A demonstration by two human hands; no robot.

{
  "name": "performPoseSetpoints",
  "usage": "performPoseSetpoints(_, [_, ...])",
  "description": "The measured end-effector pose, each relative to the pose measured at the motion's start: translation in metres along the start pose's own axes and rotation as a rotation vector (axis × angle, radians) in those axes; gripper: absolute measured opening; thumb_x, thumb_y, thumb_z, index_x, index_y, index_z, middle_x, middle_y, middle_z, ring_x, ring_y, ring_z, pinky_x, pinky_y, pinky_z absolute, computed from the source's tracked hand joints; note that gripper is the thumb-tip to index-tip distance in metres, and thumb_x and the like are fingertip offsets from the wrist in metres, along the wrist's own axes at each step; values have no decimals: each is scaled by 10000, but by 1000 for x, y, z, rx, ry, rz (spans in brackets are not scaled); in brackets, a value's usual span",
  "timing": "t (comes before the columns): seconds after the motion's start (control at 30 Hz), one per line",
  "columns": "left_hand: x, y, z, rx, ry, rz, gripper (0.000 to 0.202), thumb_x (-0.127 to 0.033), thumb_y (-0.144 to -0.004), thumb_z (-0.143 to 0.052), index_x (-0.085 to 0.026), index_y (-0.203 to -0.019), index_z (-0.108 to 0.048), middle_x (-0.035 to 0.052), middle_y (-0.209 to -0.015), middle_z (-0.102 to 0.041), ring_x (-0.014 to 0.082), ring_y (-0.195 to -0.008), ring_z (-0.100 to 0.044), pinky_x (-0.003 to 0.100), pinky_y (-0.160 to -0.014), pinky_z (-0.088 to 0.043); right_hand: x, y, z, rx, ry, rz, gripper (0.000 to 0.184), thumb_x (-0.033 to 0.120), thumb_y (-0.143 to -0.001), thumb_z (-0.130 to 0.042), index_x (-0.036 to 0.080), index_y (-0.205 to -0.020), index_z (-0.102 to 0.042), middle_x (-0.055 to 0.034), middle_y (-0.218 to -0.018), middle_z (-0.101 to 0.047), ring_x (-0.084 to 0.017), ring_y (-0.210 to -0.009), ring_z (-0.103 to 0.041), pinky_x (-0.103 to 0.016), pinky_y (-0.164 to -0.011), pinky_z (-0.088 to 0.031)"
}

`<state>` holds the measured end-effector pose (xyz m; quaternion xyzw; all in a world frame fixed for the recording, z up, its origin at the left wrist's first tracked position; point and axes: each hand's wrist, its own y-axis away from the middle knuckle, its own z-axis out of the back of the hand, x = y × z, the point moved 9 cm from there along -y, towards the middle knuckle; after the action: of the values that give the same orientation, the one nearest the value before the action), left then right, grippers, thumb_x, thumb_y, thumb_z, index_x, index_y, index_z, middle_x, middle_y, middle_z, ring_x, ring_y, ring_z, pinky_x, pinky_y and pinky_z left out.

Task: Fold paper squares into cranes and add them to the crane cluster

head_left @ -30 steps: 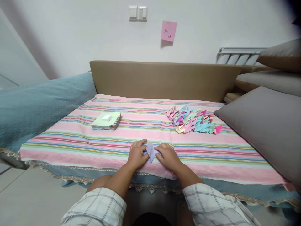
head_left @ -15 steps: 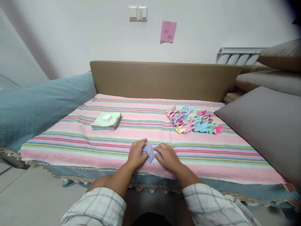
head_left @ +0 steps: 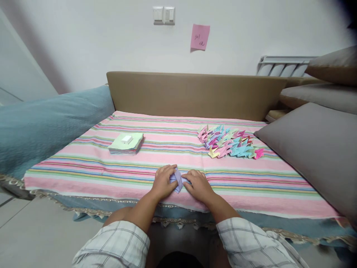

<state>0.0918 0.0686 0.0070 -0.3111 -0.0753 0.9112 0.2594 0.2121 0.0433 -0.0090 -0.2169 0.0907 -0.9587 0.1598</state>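
Note:
A small folded piece of purple origami paper [head_left: 178, 181] lies near the front edge of the striped cloth, between my hands. My left hand [head_left: 164, 181] grips its left side, thumb on top of a flap and fingers curled over the far edge. From the right, my right hand [head_left: 198, 185] pinches the narrow side point between thumb and fingers. Parts of the paper are hidden under both hands.
Many-coloured folded paper cranes [head_left: 230, 143] lie in a heap at back right. To the left is a stack of paper sheets [head_left: 125, 146] with a small white block [head_left: 127, 139] on it. A grey cushion [head_left: 312, 149] borders the right side of the striped cloth [head_left: 83, 163].
My left hand has shifted slightly to the right over the paper, and the near flap looks narrower and tilted rightward. The right hand stays almost in place.

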Motion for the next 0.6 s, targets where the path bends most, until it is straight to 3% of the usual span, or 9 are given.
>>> performPoseSetpoints(0.6, [1, -3, -7, 52, 108, -64, 312, -203, -708, -629, -254, -1016, -637, 33, -1137, -588, 207, -1099, -513, 426, -1016, -319, -1, -1, -1, 5, -14, -5, 275, 282, -815, -578, 250, -1087, -604, -48, -990, -578, -209, -974, -489, -346, -868, -338])
